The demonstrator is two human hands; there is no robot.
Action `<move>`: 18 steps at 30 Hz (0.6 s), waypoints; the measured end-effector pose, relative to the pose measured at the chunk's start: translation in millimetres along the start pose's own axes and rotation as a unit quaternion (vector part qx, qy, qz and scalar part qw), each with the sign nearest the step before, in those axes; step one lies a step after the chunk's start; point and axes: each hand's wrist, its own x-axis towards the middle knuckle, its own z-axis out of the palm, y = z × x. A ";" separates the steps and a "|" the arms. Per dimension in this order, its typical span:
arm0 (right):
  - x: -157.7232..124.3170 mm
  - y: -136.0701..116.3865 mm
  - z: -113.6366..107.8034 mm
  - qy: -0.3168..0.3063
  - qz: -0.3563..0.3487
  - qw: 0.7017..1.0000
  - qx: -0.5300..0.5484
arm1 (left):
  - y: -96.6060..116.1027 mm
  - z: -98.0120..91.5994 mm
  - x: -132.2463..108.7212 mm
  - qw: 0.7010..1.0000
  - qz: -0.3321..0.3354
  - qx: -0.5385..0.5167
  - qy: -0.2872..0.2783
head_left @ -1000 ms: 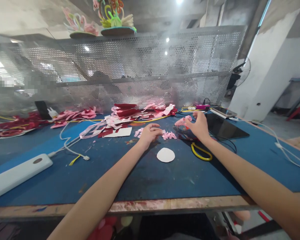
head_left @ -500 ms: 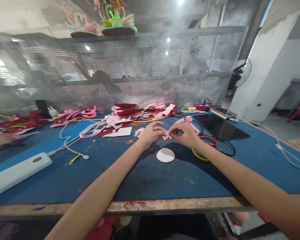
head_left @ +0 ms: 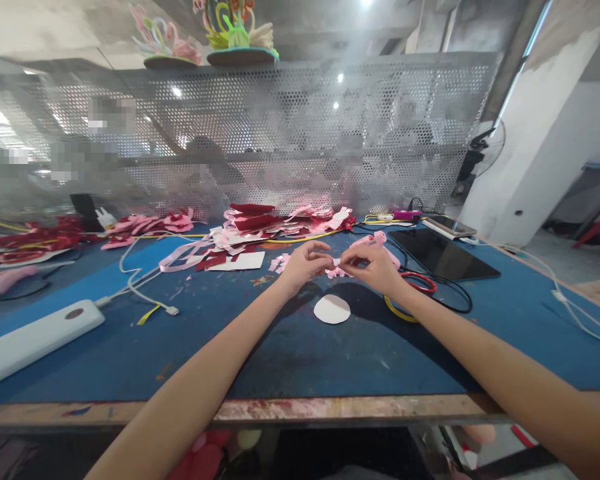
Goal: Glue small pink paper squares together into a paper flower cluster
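My left hand (head_left: 307,265) and my right hand (head_left: 370,265) meet above the middle of the table, fingertips pinched. Between them is a small pale piece (head_left: 337,263), too small to name, with both hands on it. Small pink cut pieces (head_left: 336,273) lie just beneath the fingers, and more pink bits (head_left: 280,263) are left of my left hand. Nearer to me, a white round disc (head_left: 332,309) rests flat on the blue tabletop. A pink glue gun (head_left: 379,239) lies behind my right hand, partly hidden by it.
Red, pink and white cut sheets (head_left: 260,227) are heaped at the back. A black tablet (head_left: 443,252) and a phone (head_left: 450,225) lie to the right, near a cable and a red ring (head_left: 420,281). At left are a white power strip (head_left: 40,340) and its cord. A perforated metal screen (head_left: 290,140) stands behind.
My hands stay pinched together over the same spot with hardly any shift. At the far left, a person's hand has gone from the table edge, and a pink object with a cord shows there.
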 end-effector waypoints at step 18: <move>1.5 0.3 4.1 0.058 0.057 0.996 0.044 | -3.6 4.6 -8.9 0.971 0.179 0.158 0.025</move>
